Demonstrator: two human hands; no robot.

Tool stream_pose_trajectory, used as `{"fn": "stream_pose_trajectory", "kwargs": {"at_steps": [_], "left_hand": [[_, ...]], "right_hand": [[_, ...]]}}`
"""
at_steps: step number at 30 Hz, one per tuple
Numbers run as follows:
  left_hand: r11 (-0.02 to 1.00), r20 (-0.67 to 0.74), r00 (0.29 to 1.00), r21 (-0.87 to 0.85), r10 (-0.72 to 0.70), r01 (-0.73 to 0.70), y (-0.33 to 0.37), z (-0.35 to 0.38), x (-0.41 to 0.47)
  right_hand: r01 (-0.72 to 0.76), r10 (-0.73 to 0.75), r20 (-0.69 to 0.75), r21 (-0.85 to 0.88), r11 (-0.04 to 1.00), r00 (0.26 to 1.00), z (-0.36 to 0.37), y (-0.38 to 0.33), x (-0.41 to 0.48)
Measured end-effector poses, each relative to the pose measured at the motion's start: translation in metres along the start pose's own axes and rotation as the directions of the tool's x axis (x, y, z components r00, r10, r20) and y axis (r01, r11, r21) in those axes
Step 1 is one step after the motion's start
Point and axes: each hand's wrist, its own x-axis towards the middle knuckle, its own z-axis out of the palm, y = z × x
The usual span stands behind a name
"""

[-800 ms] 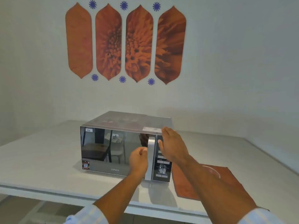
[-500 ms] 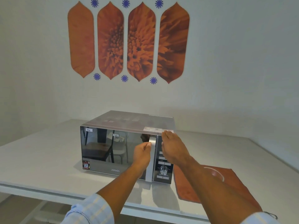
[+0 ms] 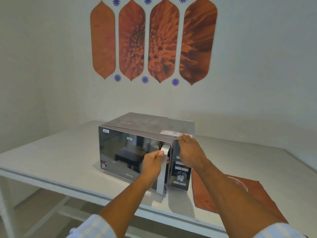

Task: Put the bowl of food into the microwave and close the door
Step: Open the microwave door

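Observation:
A silver microwave (image 3: 137, 124) with a dark mirrored door (image 3: 127, 152) stands on the white table (image 3: 51, 152). My left hand (image 3: 152, 162) is closed around the vertical silver door handle (image 3: 163, 176), and the door's handle edge stands slightly out from the body. My right hand (image 3: 190, 152) presses flat against the top right front corner, over the control panel (image 3: 181, 176). A clear bowl rim (image 3: 240, 182) shows on an orange mat (image 3: 257, 191) right of the microwave, mostly hidden behind my right forearm; its contents cannot be seen.
The table's front edge (image 3: 103, 194) runs across below my arms, with floor visible under it at the left. A white wall with orange flower panels (image 3: 152, 40) rises behind the microwave. The side wall closes in on the far right.
My left hand has gone from hovering before the door to gripping the handle, and the door has cracked open a little. My right hand stayed braced on the top corner.

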Motion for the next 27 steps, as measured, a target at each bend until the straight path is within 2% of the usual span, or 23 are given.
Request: {"fn": "stream_pose_trajectory", "kwargs": {"at_steps": [4, 6, 9, 11, 12, 15, 18, 21, 23, 27], "left_hand": [[0.998, 0.066, 0.998, -0.057, -0.007, 0.011, -0.007, -0.051, -0.031], [0.998, -0.036, 0.997, -0.019, 0.064, -0.065, -0.001, -0.075, -0.043], [0.972, -0.310, 0.926, 0.158, 0.215, -0.172, 0.021, -0.109, -0.037], [0.924, -0.332, 0.900, 0.345, 0.283, -0.164, 0.046, -0.130, -0.028], [0.888, -0.284, 0.918, 0.441, 0.278, -0.133, 0.058, -0.137, -0.023], [0.699, -0.107, 0.989, 0.715, 0.102, 0.005, 0.088, -0.147, -0.019], [0.459, 0.008, 0.992, 0.887, -0.129, 0.052, 0.100, -0.147, -0.025], [0.255, -0.013, 0.976, 0.965, -0.217, 0.069, 0.101, -0.147, -0.030], [0.188, -0.071, 0.968, 0.975, -0.239, 0.118, 0.099, -0.149, -0.031], [0.006, -0.114, 0.962, 0.993, -0.246, 0.119, 0.092, -0.160, -0.030]], "right_hand": [[0.020, -0.022, -0.031, -0.044, 0.999, 0.999, -0.002, -0.003, -0.006], [0.034, -0.035, -0.056, -0.032, 0.999, 0.998, -0.004, -0.005, -0.007], [0.040, -0.042, -0.071, -0.031, 0.999, 0.997, -0.008, -0.005, -0.006], [0.032, -0.032, -0.058, -0.014, 0.999, 0.998, -0.011, -0.006, -0.005], [0.022, -0.022, -0.052, 0.003, 1.000, 0.998, -0.011, -0.005, -0.005], [0.035, -0.036, -0.035, -0.014, 0.999, 0.999, -0.013, -0.005, -0.006], [0.046, -0.047, -0.019, -0.031, 0.998, 0.999, -0.013, -0.004, -0.007], [0.061, -0.061, -0.024, -0.023, 0.998, 0.998, -0.013, -0.002, -0.008], [0.065, -0.066, -0.010, -0.050, 0.997, 0.998, -0.012, -0.002, -0.009], [0.071, -0.072, -0.007, -0.073, 0.995, 0.997, -0.010, -0.001, -0.011]]}}
